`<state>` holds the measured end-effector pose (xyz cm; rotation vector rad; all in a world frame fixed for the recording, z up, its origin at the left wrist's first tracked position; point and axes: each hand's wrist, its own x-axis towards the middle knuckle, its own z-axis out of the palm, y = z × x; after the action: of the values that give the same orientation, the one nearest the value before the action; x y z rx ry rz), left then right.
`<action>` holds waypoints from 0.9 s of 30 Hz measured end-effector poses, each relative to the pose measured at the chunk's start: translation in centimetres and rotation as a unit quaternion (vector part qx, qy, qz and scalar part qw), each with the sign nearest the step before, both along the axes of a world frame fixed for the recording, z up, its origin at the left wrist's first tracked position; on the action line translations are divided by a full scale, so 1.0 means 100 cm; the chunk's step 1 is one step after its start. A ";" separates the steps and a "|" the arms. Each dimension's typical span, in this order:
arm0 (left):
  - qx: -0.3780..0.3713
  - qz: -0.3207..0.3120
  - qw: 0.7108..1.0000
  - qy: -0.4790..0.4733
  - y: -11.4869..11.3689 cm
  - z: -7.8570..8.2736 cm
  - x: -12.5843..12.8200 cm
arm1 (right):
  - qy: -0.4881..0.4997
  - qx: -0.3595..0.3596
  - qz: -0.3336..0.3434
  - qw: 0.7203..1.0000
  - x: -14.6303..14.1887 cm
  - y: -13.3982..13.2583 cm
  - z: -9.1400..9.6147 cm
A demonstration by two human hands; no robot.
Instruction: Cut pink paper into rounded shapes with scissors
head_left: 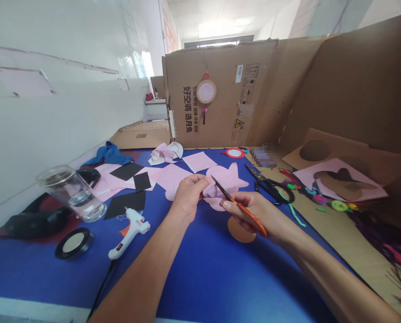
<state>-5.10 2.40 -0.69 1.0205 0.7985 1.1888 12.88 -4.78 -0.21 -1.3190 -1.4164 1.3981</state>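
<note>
My right hand (250,211) is closed around orange-handled scissors (252,217), whose dark blades point up and left toward the fingertips of my other hand. Thumb and fingers of my left hand (189,195) pinch a piece of pink paper (207,191), largely hidden by the hand. The blade tips lie close to those fingers; whether they touch the paper I cannot tell. Just behind are cut pink paper shapes (236,177) with pointed edges. Below my right hand a round cardboard disc (241,232) rests on the blue table (200,273), partly covered by the hand.
A white glue gun (128,233), a tape roll (74,243) and a glass jar (74,193) stand left. Black paper squares (128,171) and pink sheets (172,175) lie behind. Black scissors (274,188) and coloured trimmings are right. A large cardboard panel (227,107) closes the back.
</note>
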 end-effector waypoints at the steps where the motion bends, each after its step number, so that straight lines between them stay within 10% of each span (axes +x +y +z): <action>1: 0.001 -0.001 1.000 0.000 0.000 0.000 0.000 | 0.001 -0.001 0.000 1.000 0.000 0.000 0.000; 27: -0.008 -0.006 1.000 0.005 -0.002 0.003 0.001 | 0.000 0.002 0.005 1.000 0.000 0.001 -0.003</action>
<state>-5.02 2.23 -0.43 1.0161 0.8073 1.1664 12.85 -4.66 -0.48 -1.3111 -1.4282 1.4006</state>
